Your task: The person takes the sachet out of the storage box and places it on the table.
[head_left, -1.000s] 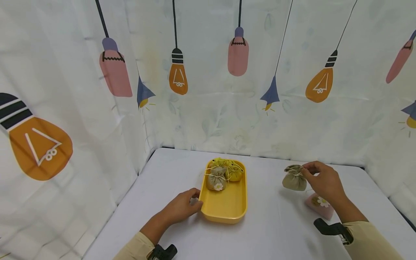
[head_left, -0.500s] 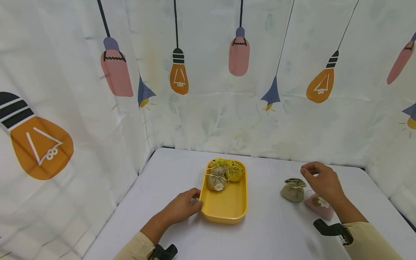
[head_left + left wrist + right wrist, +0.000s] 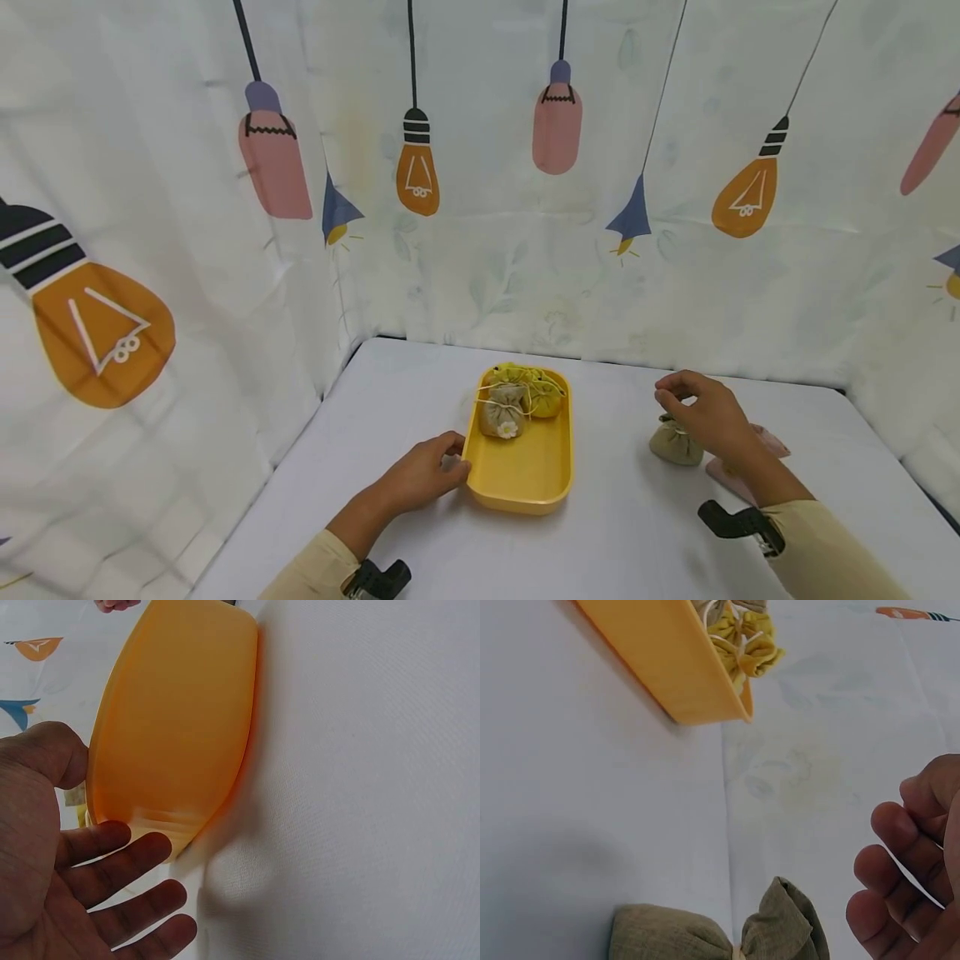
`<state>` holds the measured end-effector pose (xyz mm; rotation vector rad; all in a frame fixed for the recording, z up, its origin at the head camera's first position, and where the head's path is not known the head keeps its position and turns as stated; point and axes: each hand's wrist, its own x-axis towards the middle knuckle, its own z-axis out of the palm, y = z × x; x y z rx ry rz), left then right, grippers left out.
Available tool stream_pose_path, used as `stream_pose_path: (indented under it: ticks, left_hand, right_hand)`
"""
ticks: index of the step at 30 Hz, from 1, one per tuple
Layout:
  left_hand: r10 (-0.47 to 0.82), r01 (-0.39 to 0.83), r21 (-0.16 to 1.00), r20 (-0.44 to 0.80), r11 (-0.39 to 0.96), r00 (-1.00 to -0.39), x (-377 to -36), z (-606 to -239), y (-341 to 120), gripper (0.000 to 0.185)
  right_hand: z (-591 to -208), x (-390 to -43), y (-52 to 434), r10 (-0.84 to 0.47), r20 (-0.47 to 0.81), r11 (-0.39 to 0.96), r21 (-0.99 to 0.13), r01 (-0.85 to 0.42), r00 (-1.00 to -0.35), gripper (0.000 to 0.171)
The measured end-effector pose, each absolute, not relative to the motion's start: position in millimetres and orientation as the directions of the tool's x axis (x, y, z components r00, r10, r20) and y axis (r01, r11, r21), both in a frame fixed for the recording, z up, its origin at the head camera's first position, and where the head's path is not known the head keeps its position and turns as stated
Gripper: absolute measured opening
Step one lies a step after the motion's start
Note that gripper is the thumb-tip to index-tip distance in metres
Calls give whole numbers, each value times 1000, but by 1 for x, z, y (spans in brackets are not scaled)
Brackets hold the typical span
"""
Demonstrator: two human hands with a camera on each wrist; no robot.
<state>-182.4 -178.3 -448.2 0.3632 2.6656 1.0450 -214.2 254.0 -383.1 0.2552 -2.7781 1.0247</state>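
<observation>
Step in hand looks like a break between grips among small drawstring pouches: right hand holds nothing, fingers loosely curled in the air over a khaki cloth pouch that sits on the counter, well right of a yellow rectangular plastic tray. Left hand holds the tray's near left rim lightly between thumb and forefinger, other fingers loose. In the tray's far half, a beige cloth pouch with a white flower nestles against yellow cloth pouches; their exact count is hard to tell. A pink pouch lies just beside the khaki one, partly hidden by the right forearm. Next move, I judge, calls for a clean choice of pouch and a pinch at its gathered neck, tray kept steady. Surface: counter under smooth white cloth. Room: white curtains behind and both sides, printed with orange bulbs, pink and blue lamps.
</observation>
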Motion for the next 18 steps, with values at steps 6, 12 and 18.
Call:
stream_pose_path:
  ticks: [6, 12, 18]
  left_hand:
    - [316, 138, 686, -140, 714, -938, -182, -448, -177, 36]
    - [308, 128, 688, -144, 714, -940, -182, -448, -176, 35]
    - [311, 137, 685, -137, 716, -940, -183, -449, -177, 35]
  right_hand:
    - [-386, -219, 239, -167, 238, 732, -620, -282, -957, 23]
    - [-389, -222, 228, -191, 269, 738, -594, -319, -944, 19]
    - [-393, -223, 216, -187, 265, 730, -607, -314, -946, 20]
